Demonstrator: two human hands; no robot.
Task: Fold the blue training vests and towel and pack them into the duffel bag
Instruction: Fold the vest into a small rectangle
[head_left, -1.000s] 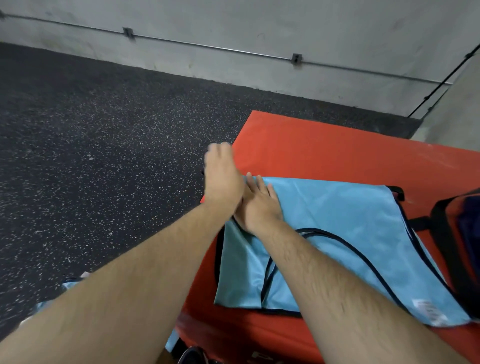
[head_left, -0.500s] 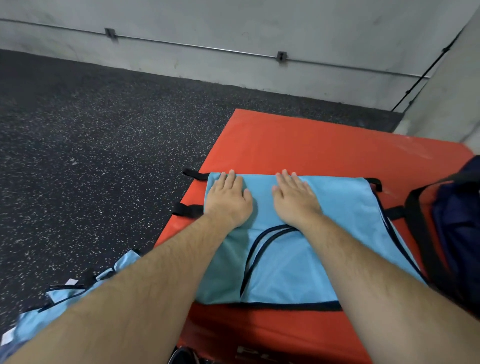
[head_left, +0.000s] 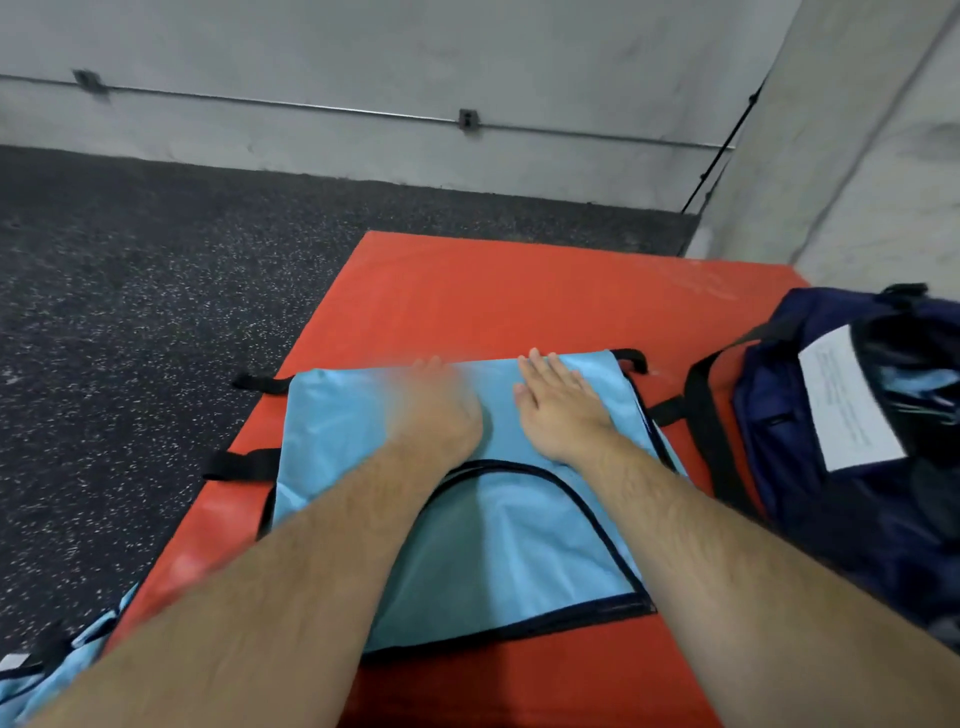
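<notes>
At the near left, more blue vests (head_left: 67, 649) lie heaped on the speckled floor (head_left: 156, 312) against the orange mat (head_left: 519, 291). The folded blue vest (head_left: 519, 545) lies flat on the mat, its black-bound hem just inside the near edge and black straps poking past the left edge. Both hands rest palm down on its far part, grasping nothing: the right hand (head_left: 563, 415) has straight fingers, while the left hand (head_left: 441, 410) is blurred but seemingly flat. The duffel bag (head_left: 769, 405) gapes just to the right. Beyond, bare mat runs toward the wall (head_left: 467, 52).
</notes>
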